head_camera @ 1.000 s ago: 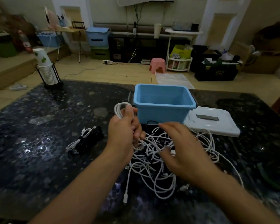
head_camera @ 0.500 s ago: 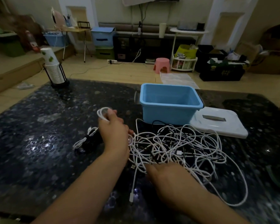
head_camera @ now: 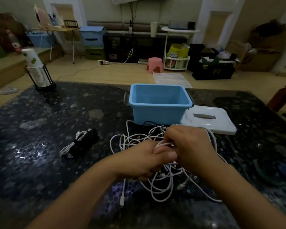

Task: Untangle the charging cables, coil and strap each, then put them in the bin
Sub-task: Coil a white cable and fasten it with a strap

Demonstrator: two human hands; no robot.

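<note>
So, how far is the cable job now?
Possibly done: one coiled black-and-white cable bundle lies on the table. In hand: both hands, left and right, grip the tangled white cables. Left: untangling, strapping; the blue plastic bin looks empty.

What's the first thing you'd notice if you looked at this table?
A messy tangle of white cables in the middle of the dark table, with the left hand and right hand gripping strands together above it. Right behind sits a bright blue bin, its white lid lying beside it.
</note>
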